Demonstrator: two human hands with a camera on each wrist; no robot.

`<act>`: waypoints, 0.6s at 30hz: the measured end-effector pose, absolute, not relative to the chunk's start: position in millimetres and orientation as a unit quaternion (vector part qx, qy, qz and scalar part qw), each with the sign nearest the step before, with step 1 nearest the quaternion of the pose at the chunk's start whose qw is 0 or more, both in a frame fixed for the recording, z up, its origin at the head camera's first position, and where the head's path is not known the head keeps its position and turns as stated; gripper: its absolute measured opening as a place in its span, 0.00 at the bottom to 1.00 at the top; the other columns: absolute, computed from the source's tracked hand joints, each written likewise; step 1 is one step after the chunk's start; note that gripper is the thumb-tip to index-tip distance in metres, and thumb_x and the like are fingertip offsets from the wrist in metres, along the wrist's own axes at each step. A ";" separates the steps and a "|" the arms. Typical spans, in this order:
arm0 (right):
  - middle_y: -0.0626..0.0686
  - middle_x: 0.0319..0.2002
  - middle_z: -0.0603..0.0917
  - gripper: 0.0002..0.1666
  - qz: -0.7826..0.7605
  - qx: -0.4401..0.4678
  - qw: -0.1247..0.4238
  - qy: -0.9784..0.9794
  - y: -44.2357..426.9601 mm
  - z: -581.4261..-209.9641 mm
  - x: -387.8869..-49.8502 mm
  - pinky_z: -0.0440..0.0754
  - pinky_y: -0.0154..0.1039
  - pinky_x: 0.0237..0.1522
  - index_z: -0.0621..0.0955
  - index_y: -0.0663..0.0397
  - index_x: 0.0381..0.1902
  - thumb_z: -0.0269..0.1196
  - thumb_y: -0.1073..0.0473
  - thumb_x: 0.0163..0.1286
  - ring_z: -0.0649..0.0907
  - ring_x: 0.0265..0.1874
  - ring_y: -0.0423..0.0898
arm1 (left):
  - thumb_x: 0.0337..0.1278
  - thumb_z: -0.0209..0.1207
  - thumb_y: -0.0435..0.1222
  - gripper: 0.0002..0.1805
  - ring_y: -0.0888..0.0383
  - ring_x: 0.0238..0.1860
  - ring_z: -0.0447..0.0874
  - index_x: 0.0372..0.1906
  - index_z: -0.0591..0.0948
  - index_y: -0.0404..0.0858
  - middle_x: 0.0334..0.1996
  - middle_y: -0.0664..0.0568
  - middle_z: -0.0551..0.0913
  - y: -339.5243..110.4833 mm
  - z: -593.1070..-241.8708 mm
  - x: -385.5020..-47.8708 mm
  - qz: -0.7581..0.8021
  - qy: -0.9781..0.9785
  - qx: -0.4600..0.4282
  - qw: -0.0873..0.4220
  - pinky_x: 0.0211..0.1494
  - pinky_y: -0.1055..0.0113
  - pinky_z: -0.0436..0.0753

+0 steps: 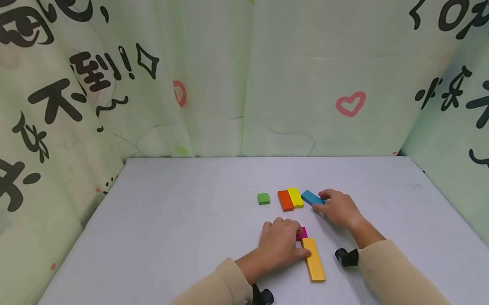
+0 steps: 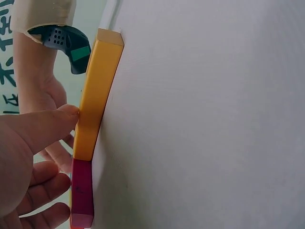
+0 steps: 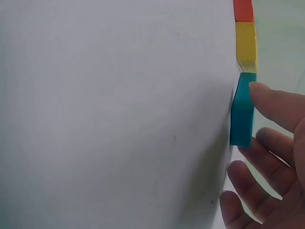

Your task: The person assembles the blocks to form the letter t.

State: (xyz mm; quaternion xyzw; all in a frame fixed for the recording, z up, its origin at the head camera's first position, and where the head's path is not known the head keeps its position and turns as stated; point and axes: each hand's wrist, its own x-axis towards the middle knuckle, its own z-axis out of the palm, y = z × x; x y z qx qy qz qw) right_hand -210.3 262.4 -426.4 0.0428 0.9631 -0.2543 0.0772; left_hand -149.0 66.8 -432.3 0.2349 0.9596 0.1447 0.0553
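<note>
My left hand (image 1: 279, 243) rests its thumb on the long orange block (image 1: 314, 261). Its other fingers lie beside the small magenta block (image 1: 302, 234), which touches the orange block's far end and is partly hidden by them in the head view. With thumb and index finger at its sides, my right hand (image 1: 339, 208) holds a blue block (image 1: 311, 197), which lies slanted on the table. One end of the blue block is close to the yellow block (image 1: 295, 197). A red-orange block (image 1: 286, 201) lies against the yellow one's left side.
A small green block (image 1: 263, 198) lies apart, left of the red-orange block. All the blocks are on a white table (image 1: 170, 239). Pale green curtains (image 1: 207, 71) with black writing stand behind and along both sides. A dark device (image 1: 263, 298) sits at the left wrist.
</note>
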 end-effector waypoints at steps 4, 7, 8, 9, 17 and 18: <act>0.70 0.60 0.75 0.32 -0.254 0.042 0.070 0.964 261.9 -429.9 -212.6 0.74 0.62 0.57 0.74 0.67 0.64 0.65 0.51 0.70 0.73 0.57 0.67 | 0.47 0.71 0.61 0.23 0.63 0.36 0.68 0.37 0.78 0.50 0.27 0.64 0.72 65.9 -432.5 -148.6 0.144 0.959 0.238 0.054 0.42 0.64 0.70; 0.70 0.61 0.75 0.29 -0.249 0.042 0.069 0.965 263.3 -431.1 -213.1 0.71 0.64 0.59 0.76 0.66 0.63 0.64 0.52 0.71 0.72 0.59 0.68 | 0.47 0.71 0.61 0.23 0.63 0.36 0.68 0.38 0.78 0.50 0.27 0.64 0.72 66.0 -432.1 -148.7 0.143 0.959 0.240 0.055 0.42 0.64 0.70; 0.70 0.61 0.75 0.29 -0.249 0.041 0.069 0.965 263.6 -431.0 -212.9 0.70 0.64 0.60 0.77 0.66 0.63 0.63 0.52 0.72 0.71 0.60 0.68 | 0.47 0.71 0.61 0.23 0.63 0.36 0.68 0.38 0.79 0.50 0.27 0.64 0.72 65.9 -431.8 -148.6 0.143 0.959 0.240 0.055 0.42 0.64 0.70; 0.70 0.62 0.75 0.28 -0.249 0.040 0.069 0.965 263.9 -430.7 -212.6 0.69 0.65 0.61 0.77 0.65 0.63 0.63 0.52 0.72 0.71 0.60 0.68 | 0.47 0.71 0.61 0.23 0.63 0.36 0.68 0.38 0.79 0.51 0.27 0.64 0.72 65.9 -431.6 -148.7 0.142 0.959 0.240 0.056 0.42 0.64 0.70; 0.70 0.60 0.76 0.26 -0.254 0.017 0.073 0.964 269.4 -426.9 -209.4 0.73 0.63 0.58 0.77 0.65 0.62 0.64 0.56 0.71 0.73 0.57 0.68 | 0.47 0.71 0.61 0.23 0.64 0.37 0.69 0.39 0.79 0.51 0.28 0.64 0.73 65.5 -429.7 -148.7 0.138 0.960 0.237 0.056 0.43 0.64 0.70; 0.70 0.59 0.76 0.26 -0.254 0.015 0.074 0.964 270.3 -427.1 -209.1 0.74 0.62 0.57 0.77 0.65 0.63 0.64 0.56 0.71 0.73 0.56 0.67 | 0.47 0.71 0.61 0.24 0.64 0.37 0.69 0.39 0.79 0.51 0.28 0.64 0.73 65.4 -429.8 -148.7 0.137 0.960 0.237 0.056 0.43 0.64 0.70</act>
